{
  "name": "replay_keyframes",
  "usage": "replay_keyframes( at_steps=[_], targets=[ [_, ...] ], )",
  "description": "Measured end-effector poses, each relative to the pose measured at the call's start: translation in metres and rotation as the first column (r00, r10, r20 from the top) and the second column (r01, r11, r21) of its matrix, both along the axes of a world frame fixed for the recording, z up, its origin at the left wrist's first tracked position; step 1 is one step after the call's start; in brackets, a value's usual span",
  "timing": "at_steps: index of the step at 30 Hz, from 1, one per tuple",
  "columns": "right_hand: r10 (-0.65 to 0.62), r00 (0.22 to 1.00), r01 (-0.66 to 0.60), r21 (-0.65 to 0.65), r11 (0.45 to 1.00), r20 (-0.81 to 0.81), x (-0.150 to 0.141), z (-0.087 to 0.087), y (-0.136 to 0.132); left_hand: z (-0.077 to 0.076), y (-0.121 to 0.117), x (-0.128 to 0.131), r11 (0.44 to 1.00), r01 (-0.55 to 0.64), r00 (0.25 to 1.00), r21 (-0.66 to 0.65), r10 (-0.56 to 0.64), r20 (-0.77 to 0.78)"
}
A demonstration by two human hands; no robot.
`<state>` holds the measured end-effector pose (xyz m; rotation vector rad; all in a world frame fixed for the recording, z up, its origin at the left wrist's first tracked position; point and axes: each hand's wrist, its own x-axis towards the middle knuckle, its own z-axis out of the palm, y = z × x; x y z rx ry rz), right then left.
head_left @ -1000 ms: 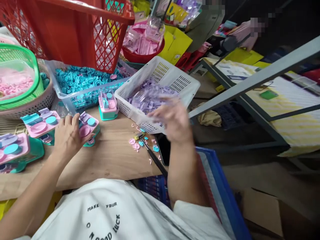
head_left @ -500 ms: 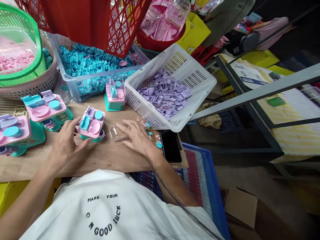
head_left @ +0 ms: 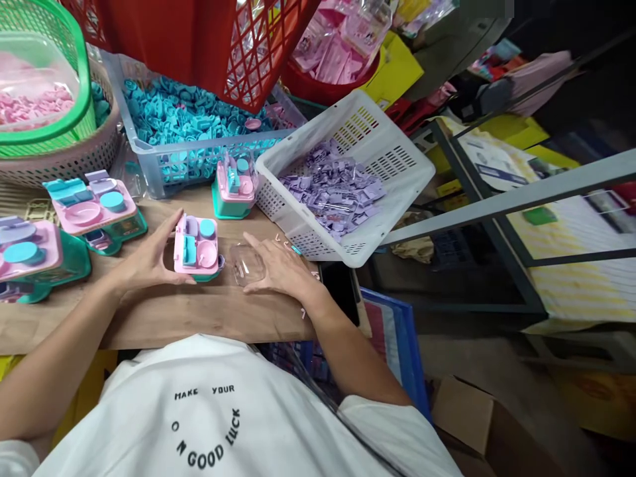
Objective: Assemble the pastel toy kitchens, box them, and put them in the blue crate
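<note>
My left hand (head_left: 152, 262) is closed around the left side of a small toy kitchen (head_left: 197, 246), thumb at its near edge and a finger by its far corner. The toy stands upright on the wooden table, with a pink top, turquoise base, a round pink basin and blue and lilac parts. Just to its right, my right hand (head_left: 281, 265) grips a clear plastic cover (head_left: 247, 265) between thumb and fingers. The cover is apart from the toy. Similar toy kitchens stand at the left (head_left: 99, 209), at the left edge (head_left: 37, 255) and behind (head_left: 236, 185).
A white basket (head_left: 303, 232) of lilac parts leans at the table's right. Behind are a clear crate (head_left: 199, 151) of blue parts, a red basket (head_left: 163, 40) and a green basket (head_left: 82, 86). A phone (head_left: 340, 288) and small loose pieces lie near my right forearm.
My left hand has closed on the toy kitchen, which has shifted slightly right and turned straighter. My right hand has taken hold of the clear cover and turned it.
</note>
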<state>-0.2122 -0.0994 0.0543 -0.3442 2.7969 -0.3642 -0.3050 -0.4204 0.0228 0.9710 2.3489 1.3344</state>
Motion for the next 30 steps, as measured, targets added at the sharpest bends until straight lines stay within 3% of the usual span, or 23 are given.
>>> replay_keyframes(
  at_steps=[3, 7, 11, 13, 16, 19, 24, 30],
  targets=[
    [-0.082, 0.996, 0.082, -0.001, 0.997, -0.026, 0.004, 0.003, 0.002, -0.003, 0.002, 0.003, 0.999, -0.041, 0.999, 0.008, 0.041, 0.011],
    [0.05, 0.999, -0.05, -0.032, 0.998, 0.009, 0.003, 0.018, 0.001, -0.008, 0.001, 0.006, 0.997, -0.06, 0.998, 0.044, 0.061, -0.021],
    [-0.198, 0.979, 0.19, 0.125, 0.974, 0.048, -0.004, 0.032, -0.007, -0.012, 0.001, 0.005, 0.997, -0.058, 0.996, 0.053, 0.061, -0.058],
    [-0.244, 0.969, 0.234, 0.17, 0.957, 0.045, -0.006, 0.037, -0.007, -0.012, 0.001, 0.005, 0.997, -0.05, 0.997, 0.051, 0.053, -0.062],
    [-0.029, 0.999, 0.024, 0.09, 0.996, 0.046, -0.008, 0.038, -0.003, -0.008, 0.002, 0.006, 0.998, -0.043, 0.998, 0.051, 0.045, -0.048],
    [0.193, 0.979, -0.19, -0.039, 0.981, 0.073, -0.007, 0.034, -0.001, -0.006, 0.002, 0.006, 0.997, -0.06, 0.997, 0.043, 0.062, -0.047],
    [0.177, 0.968, -0.164, -0.087, 0.983, 0.178, -0.004, 0.025, 0.001, -0.012, 0.003, 0.006, 0.996, -0.066, 0.993, 0.067, 0.073, -0.093],
    [0.323, 0.921, -0.265, -0.257, 0.929, 0.219, 0.0, 0.009, 0.002, -0.024, 0.012, 0.012, 0.988, -0.071, 0.985, 0.14, 0.092, -0.148]
  ],
)
